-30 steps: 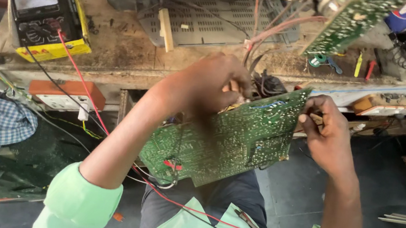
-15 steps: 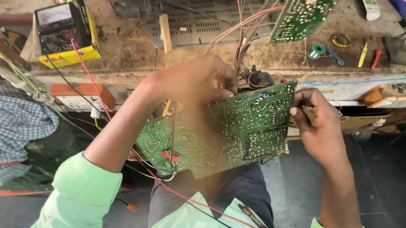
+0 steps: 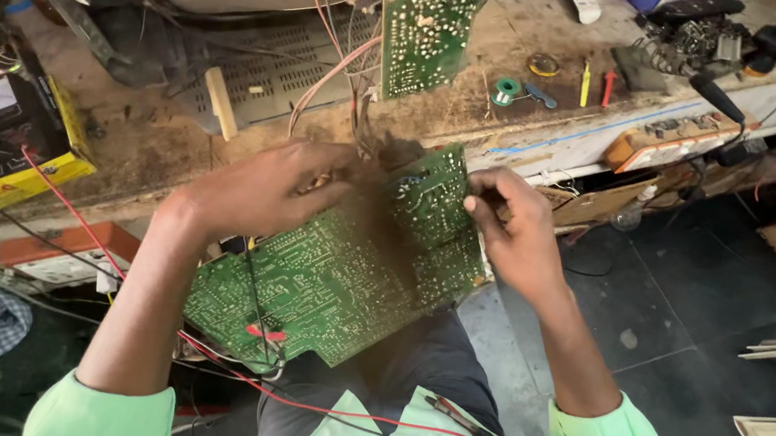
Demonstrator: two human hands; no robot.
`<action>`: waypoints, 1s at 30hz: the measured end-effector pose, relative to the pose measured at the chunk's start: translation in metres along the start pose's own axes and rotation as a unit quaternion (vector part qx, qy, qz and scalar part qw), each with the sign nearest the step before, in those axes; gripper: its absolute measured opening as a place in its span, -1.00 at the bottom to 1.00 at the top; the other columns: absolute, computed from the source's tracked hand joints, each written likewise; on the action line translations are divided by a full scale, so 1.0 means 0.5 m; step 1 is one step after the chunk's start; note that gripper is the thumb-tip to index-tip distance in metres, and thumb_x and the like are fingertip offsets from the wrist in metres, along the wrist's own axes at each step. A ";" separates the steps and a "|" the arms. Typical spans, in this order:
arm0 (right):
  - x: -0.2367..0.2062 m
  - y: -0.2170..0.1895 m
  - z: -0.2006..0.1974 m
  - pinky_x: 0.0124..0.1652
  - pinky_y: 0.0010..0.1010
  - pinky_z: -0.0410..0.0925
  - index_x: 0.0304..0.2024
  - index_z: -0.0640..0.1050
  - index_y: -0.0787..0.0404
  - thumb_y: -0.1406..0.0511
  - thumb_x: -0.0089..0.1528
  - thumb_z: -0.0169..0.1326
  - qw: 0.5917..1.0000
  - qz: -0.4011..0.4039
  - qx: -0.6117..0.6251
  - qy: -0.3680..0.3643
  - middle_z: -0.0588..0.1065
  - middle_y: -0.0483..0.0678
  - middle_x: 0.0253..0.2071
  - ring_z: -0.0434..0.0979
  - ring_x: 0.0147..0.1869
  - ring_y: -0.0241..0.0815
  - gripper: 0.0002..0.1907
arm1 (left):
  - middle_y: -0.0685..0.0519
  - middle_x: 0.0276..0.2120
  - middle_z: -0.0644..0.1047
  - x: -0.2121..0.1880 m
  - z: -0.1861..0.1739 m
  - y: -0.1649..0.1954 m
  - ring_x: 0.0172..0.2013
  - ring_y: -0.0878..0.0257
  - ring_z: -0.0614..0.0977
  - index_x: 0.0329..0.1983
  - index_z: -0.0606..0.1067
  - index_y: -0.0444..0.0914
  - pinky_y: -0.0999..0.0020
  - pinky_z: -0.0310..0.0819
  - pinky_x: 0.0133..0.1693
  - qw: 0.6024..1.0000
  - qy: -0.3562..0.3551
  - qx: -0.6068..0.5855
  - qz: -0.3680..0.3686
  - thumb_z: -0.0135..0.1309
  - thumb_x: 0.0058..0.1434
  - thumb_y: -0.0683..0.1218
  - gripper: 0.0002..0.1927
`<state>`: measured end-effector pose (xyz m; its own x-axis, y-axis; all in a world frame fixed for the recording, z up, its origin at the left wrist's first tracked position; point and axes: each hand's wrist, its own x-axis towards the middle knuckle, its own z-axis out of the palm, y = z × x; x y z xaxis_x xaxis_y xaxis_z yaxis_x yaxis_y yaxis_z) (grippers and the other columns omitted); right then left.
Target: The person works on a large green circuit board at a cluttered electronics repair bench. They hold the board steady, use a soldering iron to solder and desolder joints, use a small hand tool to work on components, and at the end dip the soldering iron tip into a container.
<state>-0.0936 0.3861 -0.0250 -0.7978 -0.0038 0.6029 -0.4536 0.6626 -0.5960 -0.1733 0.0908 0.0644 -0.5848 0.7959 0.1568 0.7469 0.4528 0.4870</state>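
Both forearms bare, pale green sleeves pushed up near elbows, reaching forward from lower corners of view. Left hand palm down, knuckles up, fingers curled and spread forward — wrist bent slightly inward. Right hand turned inward, fingers bunched, thumb and forefinger pinched together at tip. Hands near each other, not touching.

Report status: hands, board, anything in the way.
Left hand grips the green circuit board at its top edge. Right hand pinches its right edge. Red lead crosses under the board.
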 end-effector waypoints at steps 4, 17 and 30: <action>0.019 0.016 0.015 -0.27 -0.55 0.30 -0.09 0.55 0.33 0.44 0.31 0.19 0.995 0.051 0.075 0.027 0.49 -0.13 -0.29 0.36 -0.30 -0.39 -0.86 | -0.10 0.09 0.58 0.015 -0.023 -0.016 0.02 -0.06 0.61 0.17 0.51 -0.19 0.05 0.48 0.02 0.999 -0.004 0.039 0.011 -0.07 0.35 0.00 -0.62; 0.042 0.023 0.022 -0.37 -0.66 0.17 -0.06 0.54 0.31 0.41 0.33 0.16 0.988 0.111 0.099 -0.041 0.45 -0.26 -0.32 0.25 -0.36 -0.54 -0.86 | -0.03 -0.08 0.63 0.060 -0.034 -0.121 -0.06 0.15 0.67 0.06 0.49 -0.28 0.21 0.54 -0.01 0.996 -0.047 -0.067 0.035 0.02 0.31 -0.09 -0.71; 0.035 0.296 -0.128 -0.25 -0.41 0.42 0.18 0.46 0.26 0.37 0.37 0.17 0.852 0.190 0.435 0.220 0.58 0.02 -0.14 0.55 -0.22 -0.19 -0.66 | 0.00 -0.06 0.63 0.064 -0.035 -0.119 -0.06 0.18 0.63 0.07 0.52 -0.26 0.17 0.55 -0.04 0.995 -0.018 -0.097 0.034 0.08 0.26 -0.05 -0.66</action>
<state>-0.1494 0.5323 -0.0686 -0.8135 0.4948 0.3057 -0.4714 -0.2532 -0.8448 -0.2418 0.0825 0.0555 -0.5212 0.8374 0.1649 0.7065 0.3150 0.6337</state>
